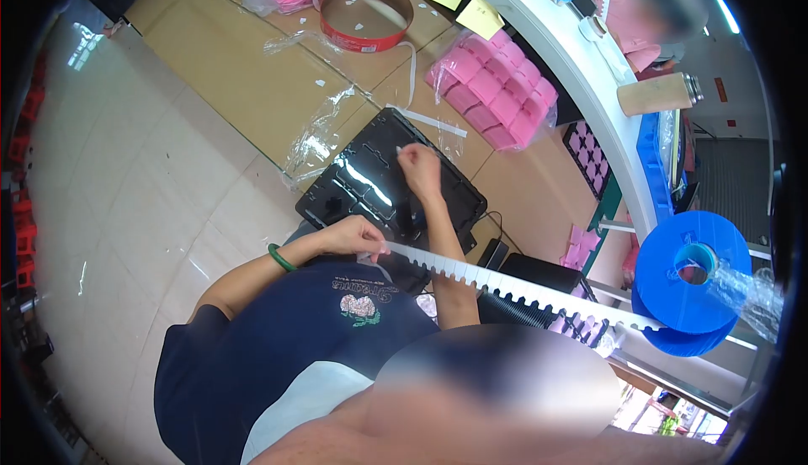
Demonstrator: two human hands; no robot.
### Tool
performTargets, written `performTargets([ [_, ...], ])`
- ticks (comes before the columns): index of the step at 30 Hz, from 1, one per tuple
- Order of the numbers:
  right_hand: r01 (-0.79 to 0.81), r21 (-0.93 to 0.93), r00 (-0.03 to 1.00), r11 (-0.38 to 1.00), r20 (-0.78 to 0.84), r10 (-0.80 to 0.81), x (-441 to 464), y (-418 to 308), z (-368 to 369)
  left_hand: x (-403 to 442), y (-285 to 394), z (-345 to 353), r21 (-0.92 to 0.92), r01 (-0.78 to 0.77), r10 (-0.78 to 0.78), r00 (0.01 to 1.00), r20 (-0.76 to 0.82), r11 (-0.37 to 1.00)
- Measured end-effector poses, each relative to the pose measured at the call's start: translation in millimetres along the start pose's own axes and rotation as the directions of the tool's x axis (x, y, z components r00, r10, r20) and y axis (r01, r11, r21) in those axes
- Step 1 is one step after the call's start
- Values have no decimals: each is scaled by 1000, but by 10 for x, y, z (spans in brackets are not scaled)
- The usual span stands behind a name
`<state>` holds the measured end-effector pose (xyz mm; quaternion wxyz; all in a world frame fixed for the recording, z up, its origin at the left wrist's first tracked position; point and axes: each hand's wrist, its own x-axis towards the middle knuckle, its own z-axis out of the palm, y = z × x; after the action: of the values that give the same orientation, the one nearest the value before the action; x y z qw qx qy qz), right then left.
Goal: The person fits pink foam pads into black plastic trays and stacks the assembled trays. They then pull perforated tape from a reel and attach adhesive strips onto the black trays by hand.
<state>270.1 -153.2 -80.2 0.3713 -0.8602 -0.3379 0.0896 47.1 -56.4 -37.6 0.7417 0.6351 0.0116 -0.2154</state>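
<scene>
My left hand point(358, 235), below a green bangle, pinches the end of a long white strip point(505, 283) with a notched edge. The strip runs right across my right forearm toward a large blue reel point(686, 267). My right hand point(419, 170) is over a glossy black plastic tray point(353, 175) with moulded recesses. Its fingers are curled together; whatever they hold, if anything, is too small to make out. The tray lies in front of my body, partly covered by my hands.
Pink pouch-like bundles point(497, 86) in clear plastic lie beyond the tray. A round red-rimmed tin point(367, 19) holds white scraps. A curved white counter point(581, 61) carries a flask point(661, 95). Loose clear film point(320, 141) lies beside the tray. Another person point(631, 23) is behind the counter.
</scene>
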Motion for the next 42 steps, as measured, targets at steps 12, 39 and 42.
performTargets([
  [12,-534,252,844,807,95,528,-2548,-479,-1558,-22,195,300,-90,-39,32,997,-76,995],
  [39,-241,857,926,456,61,374,-2891,-1154,-1187,-419,173,1309,230,-446,501,736,-455,865],
  [42,-235,856,917,459,39,397,-2863,-1119,-1117,-497,233,1180,405,-469,604,727,-327,785],
])
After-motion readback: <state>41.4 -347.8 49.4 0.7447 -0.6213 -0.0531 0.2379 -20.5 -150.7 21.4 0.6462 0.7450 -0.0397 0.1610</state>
